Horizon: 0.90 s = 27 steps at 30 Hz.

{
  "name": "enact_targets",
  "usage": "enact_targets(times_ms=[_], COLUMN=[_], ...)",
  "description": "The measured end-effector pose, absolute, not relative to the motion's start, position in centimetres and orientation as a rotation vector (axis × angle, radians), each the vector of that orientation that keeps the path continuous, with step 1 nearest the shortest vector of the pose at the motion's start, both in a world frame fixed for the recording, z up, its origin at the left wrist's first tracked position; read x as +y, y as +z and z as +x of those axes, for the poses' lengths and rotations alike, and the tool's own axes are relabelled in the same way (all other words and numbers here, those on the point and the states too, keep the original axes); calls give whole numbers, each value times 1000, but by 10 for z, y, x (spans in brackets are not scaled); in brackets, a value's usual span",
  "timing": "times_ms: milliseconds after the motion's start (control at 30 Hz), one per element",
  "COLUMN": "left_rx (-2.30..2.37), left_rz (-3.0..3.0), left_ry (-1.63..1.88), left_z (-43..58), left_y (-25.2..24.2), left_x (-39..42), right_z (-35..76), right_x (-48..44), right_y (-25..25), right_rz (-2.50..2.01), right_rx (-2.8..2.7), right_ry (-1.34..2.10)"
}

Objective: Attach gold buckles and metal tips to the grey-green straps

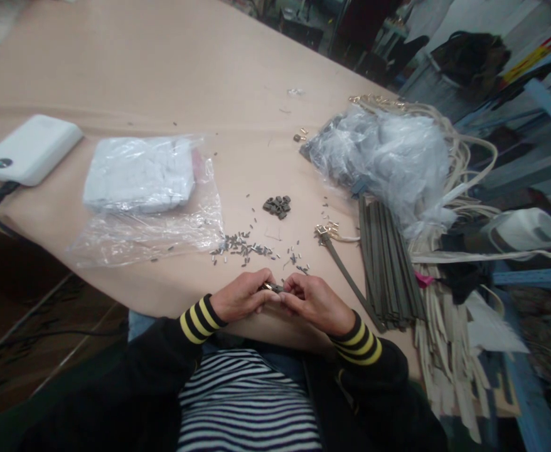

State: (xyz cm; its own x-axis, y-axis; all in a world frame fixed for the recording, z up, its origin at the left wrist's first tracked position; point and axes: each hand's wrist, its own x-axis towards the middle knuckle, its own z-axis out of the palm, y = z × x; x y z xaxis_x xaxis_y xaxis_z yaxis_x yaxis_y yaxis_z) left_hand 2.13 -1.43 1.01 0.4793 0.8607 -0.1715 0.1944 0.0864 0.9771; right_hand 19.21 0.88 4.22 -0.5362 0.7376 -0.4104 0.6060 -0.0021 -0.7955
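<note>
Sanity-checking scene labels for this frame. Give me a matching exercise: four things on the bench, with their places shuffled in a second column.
Things:
1. white power bank
2. bundle of olive straps
3. pile of dark loops
4. small metal part

Places:
A. pinched between the fingers of the left hand and right hand
B. by the left edge of the table, cable plugged in
C. on the table, right of the right hand
D. mid-table, beyond the scattered grey bits

Pairs: 1-B, 2-C, 3-D, 4-A
</note>
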Motion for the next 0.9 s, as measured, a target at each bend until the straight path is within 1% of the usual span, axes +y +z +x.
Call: enact_targets(times_ms=[67,200,267,400,467,533,700,767,900], left_rx=[1004,998,999,985,979,1001,1098,1106,1133], left_rz=[1420,1323,1328,1376,1423,1515,1657,1575,1385], left_ry=[651,691,700,690,702,756,944,970,990], left_z=[22,24,24,23,22,23,29,30,31], left_y=[10,11,9,4,3,3,2,-1,-8], left_x=[-15,-16,-17,-18,-18,-19,-21,-22,-23], right_z=[192,193,193,187,185,184,186,187,185], right_x=[9,10,11,11,11,12,14,13,3], right_y=[42,45,46,46,46,45,41,42,51], right_rz=[-1416,-1334,-1349,-1379,-1377,-1378,-1397,-1417,-1446], right_rx=[-2100,-1984,-2027,-2252,-2305,-2305,-2244,-2242,-2231], right_ry=[1592,1743,1665,1340,1248,1237,1368,1249,706])
